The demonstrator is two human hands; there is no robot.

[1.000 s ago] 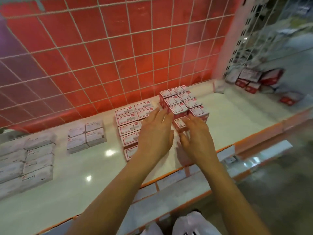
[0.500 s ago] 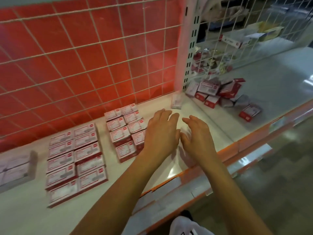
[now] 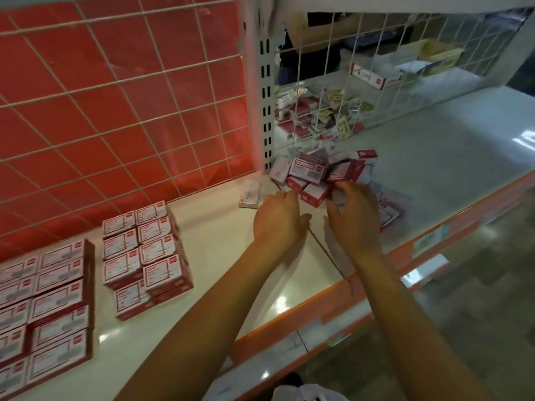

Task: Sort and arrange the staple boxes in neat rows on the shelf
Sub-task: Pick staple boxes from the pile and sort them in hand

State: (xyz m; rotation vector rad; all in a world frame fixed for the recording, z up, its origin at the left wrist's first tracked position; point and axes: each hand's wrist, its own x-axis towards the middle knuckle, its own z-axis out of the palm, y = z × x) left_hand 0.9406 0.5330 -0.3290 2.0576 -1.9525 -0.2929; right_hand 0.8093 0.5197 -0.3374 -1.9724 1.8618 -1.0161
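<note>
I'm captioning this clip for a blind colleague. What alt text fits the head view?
A person's left hand and right hand reach the near edge of a jumbled pile of red-and-white staple boxes on a pale shelf; whether they grip any is unclear. To the left, more boxes stand in neat rows before a red wire-meshed back panel.

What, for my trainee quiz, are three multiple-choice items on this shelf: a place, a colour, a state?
1. Where is the loose pile of staple boxes? A) at the foot of the slotted post B) on the floor C) in a basket
2. The back panel left of the post is: A) blue B) red C) green
3. The pile's boxes lie: A) in rows B) bagged C) jumbled, tilted
Answers: 1 A, it sits by the post's base; 2 B, its whole face is red; 3 C, boxes lean across each other.
</note>
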